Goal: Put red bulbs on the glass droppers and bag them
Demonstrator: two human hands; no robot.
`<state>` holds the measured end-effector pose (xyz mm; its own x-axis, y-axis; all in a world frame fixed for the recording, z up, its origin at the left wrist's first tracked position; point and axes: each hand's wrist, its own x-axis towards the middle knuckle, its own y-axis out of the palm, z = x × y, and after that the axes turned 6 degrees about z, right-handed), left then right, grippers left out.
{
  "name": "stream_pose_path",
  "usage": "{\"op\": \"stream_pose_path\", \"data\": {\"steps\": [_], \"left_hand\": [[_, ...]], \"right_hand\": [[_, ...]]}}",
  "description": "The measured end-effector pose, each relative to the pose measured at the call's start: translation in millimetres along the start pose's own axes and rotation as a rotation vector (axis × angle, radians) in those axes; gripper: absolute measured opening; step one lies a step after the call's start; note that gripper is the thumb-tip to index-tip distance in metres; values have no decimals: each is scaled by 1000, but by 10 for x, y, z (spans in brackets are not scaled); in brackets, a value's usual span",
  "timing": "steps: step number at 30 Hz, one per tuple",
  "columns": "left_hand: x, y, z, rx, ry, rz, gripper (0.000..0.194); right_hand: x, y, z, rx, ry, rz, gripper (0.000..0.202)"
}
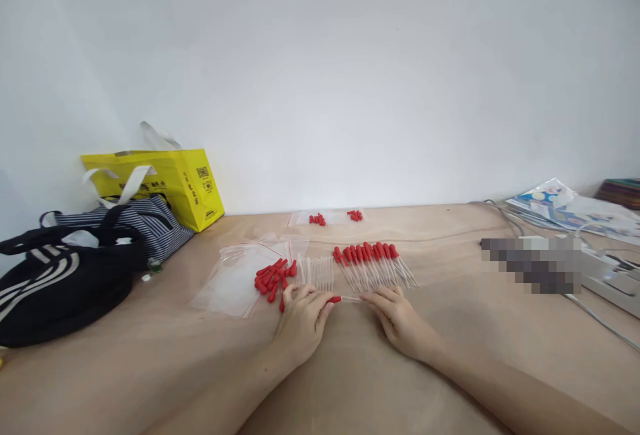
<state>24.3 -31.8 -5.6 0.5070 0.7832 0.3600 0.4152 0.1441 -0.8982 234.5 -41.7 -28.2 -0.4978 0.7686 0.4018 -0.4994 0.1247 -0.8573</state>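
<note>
- The left hand (304, 323) pinches a red rubber dropper bulb (337, 299) between thumb and fingers, low over the tan bench (370, 382).
- The right hand (400, 322) has its fingertips closed on the far end of a thin, clear tube (351, 299), which lies in line with that bulb between both hands.
- Flat clear plastic zip bags with red seal lines (227, 285) lie overlapped at the left; whether anything is inside cannot be told.
- A loose heap of red rubber bulbs (273, 278) sits at their right edge, partly over them, just beside the left hand.
- Right of the heap is a row of bare clear tubes (316, 272), then a fanned row of red-bulbed droppers (373, 262).
- Near the wall, another flat clear plastic bag (299, 219) shows two clusters of small red bulbs (317, 220); in or on it is unclear.
- A glossy yellow bag with white handles (203, 188) stands upright at the left, its contents hidden.
- Before it, a black bag with white stripes (103, 302) shows crumpled white material (81, 240) at its mouth.
</note>
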Motion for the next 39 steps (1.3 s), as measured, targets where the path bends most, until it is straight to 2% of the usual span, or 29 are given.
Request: {"op": "stream_pose_path", "data": {"steps": [9,21,29,39], "left_hand": [[5,1,-3,-36,-3,-33,17],[16,-8,15,-143,9,30,15],[7,-2,-12,-140,73,21,14],[-27,-10,-65,-108,117,16,15]], "right_hand": [[31,22,80,4,-69,3,27],[39,21,55,-12,-195,-80,24],[43,-10,100,-79,-165,-152,24],[77,-13,127,-70,-177,-98,23]]}}
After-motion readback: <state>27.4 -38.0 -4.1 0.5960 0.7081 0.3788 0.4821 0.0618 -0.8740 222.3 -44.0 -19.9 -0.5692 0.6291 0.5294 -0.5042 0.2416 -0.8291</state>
